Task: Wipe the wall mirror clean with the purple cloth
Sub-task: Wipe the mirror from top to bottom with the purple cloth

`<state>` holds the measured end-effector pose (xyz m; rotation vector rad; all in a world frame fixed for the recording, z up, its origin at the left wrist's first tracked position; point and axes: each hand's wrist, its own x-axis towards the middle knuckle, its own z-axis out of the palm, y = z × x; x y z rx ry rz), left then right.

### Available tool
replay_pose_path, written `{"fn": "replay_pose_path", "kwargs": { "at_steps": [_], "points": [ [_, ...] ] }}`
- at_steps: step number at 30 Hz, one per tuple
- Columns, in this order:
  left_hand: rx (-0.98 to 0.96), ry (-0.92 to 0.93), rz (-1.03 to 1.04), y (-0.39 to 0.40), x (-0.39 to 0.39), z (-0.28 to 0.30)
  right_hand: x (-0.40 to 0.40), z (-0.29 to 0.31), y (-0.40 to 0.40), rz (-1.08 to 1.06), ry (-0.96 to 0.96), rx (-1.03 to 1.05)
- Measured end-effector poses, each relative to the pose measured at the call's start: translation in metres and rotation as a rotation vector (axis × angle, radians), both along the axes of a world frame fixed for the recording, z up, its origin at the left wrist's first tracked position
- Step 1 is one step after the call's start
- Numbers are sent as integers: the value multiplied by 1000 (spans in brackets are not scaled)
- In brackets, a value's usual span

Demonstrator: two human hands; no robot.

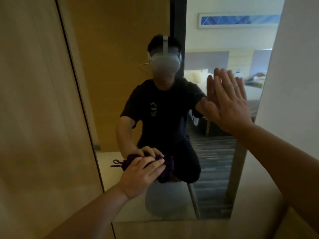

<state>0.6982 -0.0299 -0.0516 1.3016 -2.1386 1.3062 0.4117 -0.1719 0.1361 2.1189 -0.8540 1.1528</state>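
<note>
Left hand (138, 176) at 7 o'clock presses the bunched purple cloth (165, 167) against the tall frameless wall mirror (110, 83); right hand (229, 102) at 3 o'clock lies flat, fingers spread, on the glass.

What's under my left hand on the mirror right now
The purple cloth, bunched up and pressed against the wall mirror by your left hand. A loop of it sticks out to the left. The glass behind the cloth is covered, so its condition cannot be seen.

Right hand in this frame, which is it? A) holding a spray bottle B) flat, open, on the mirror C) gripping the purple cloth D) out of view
B: the right hand is spread flat against the mirror, while the left hand presses the cloth.
</note>
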Motion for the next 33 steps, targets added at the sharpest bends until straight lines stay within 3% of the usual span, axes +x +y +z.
{"fn": "replay_pose_path", "kwargs": {
  "at_steps": [5,8,11,15,19,24,27,33],
  "points": [
    [-252,213,-92,-17,-34,132,-33,-10,-13,-167,-21,63],
    [-426,201,-125,-37,-63,230,-35,-13,-25,-156,0,26],
    [-417,161,-51,-59,-88,285,-36,-17,-35,-101,-29,-35],
    [-302,22,90,-79,-96,239,-36,-22,-48,-30,-83,-165],
    [-242,-45,-54,-77,-94,121,-36,-26,-54,14,-94,-238],
    [-106,-210,28,-66,-80,-31,-39,-22,-51,-33,-61,-161],
    [-56,-149,11,-61,-80,-43,-38,-19,-45,-93,-20,-84],
    [42,3,-81,-50,-100,16,-54,-8,-20,-45,42,80]
  ]
}}
